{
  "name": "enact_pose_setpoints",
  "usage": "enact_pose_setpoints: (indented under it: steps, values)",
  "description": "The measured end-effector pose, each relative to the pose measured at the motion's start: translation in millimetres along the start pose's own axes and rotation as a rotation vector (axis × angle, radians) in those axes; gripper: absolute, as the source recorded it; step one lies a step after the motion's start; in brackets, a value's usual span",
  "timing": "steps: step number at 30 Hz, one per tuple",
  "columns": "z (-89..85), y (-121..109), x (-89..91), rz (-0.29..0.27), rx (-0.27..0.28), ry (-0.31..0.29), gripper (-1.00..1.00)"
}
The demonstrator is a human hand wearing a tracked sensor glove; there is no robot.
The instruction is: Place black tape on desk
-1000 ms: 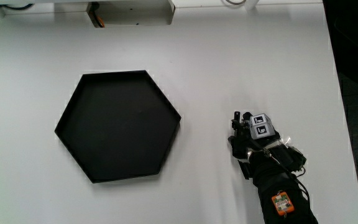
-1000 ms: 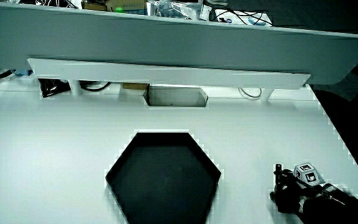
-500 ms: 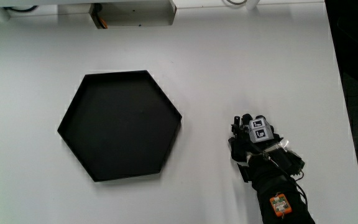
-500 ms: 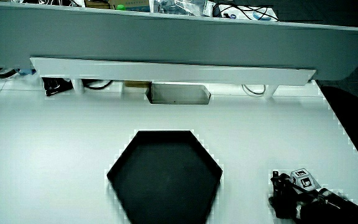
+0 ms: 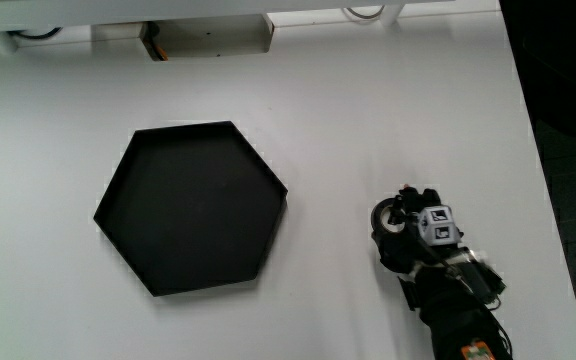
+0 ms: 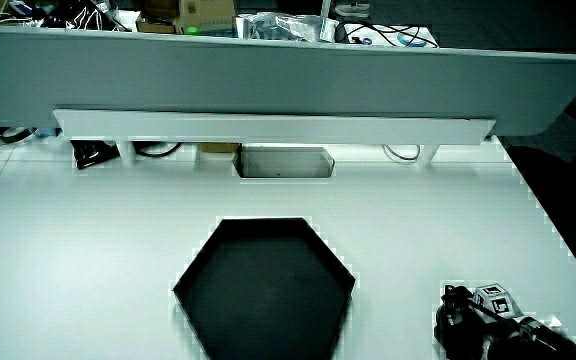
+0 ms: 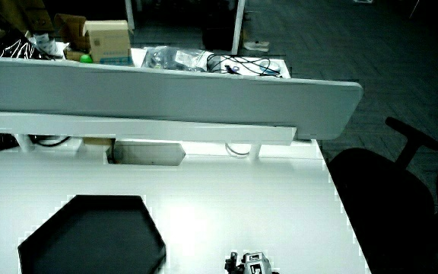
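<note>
Fingers curled down around the black roll of tape; grip reads as closed on the roll. From above, the roll shows as a dark ring with a paler core, tucked under my fingertips. I cannot tell whether its underside already touches the white table top.

Position: my black-gloved hand sits at roughly four o'clock from the black hexagonal tray in the main view, well apart from it and near the table's edge. The tape lies at about ten o'clock from the small patterned cube on the back of my glove, on the tray's side of the hand. My forearm runs from the hand at about five o'clock, toward me.

Tray: shallow, with nothing visible in it.

In a side view the hand is low over the table, nearer to me than the tray; the roll cannot be made out from the glove there. In a side view only the cube and knuckles show, at about three o'clock from the tray. The grey low partition stands at the table's twelve o'clock end.
</note>
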Motion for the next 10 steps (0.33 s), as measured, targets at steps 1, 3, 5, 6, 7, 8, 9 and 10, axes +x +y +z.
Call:
enact_pose_setpoints:
  steps: [1, 3, 5, 6, 7, 8, 9, 10]
  values:
    - [3.2, -4.9, 3.9, 0.011, 0.024, 0.024, -1.00]
    - [13.9, -17.9, 9.3, 0.012, 0.098, 0.043, -1.00]
    - [21.8, -28.5, 14.2, 0.028, 0.148, 0.074, -1.00]
    - [25.4, -33.0, 16.3, 0.033, 0.178, 0.080, -1.00]
    - [27.4, -36.3, 18.7, 0.045, 0.187, 0.090, -1.00]
    - [35.1, -43.1, 18.8, 0.047, 0.214, 0.097, -1.00]
    - [37.7, -45.9, 20.1, 0.040, 0.228, 0.090, -1.00]
    - [41.2, -49.2, 21.5, 0.046, 0.245, 0.102, -1.00]
